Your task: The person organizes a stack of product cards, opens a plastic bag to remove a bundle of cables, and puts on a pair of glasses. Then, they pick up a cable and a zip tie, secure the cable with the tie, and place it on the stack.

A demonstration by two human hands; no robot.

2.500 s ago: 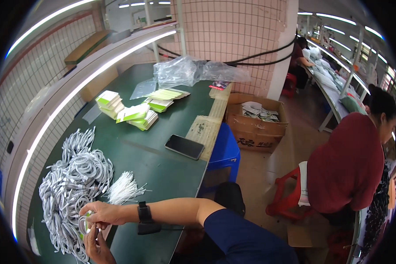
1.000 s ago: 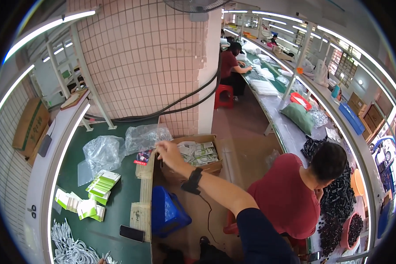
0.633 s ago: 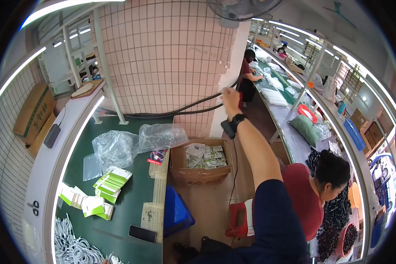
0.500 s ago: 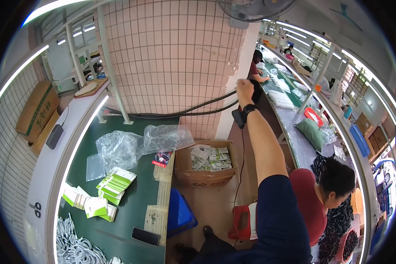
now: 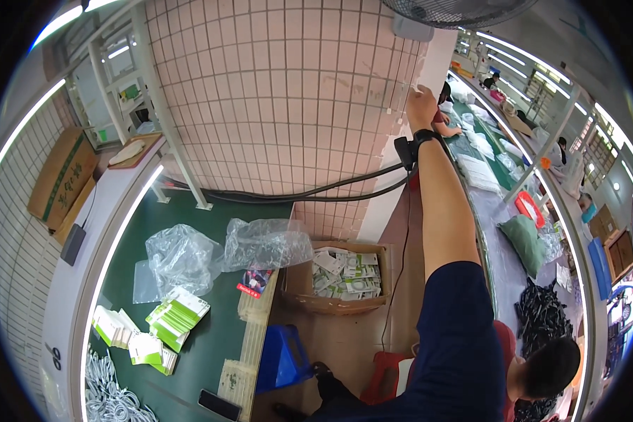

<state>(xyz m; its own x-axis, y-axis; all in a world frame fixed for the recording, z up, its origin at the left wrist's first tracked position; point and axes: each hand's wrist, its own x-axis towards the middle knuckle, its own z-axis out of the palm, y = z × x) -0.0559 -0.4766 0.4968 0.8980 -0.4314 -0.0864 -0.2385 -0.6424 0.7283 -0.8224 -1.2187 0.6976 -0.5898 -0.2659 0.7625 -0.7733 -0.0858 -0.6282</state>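
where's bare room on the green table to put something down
Free: the green tabletop between the green-and-white cards and the smartphone. Crowded: the far end, under clear plastic bags, and the near left, under coiled grey cables.

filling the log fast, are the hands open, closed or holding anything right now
Left hand: out of view, so its state cannot be told.
Right hand: in view, but whether open, closed or holding cannot be told.

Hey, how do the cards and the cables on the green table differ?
The cards are green and white, while the cables are pale grey. The cards are flat and stacked; the cables are looped in a heap. Both lie on the green table.
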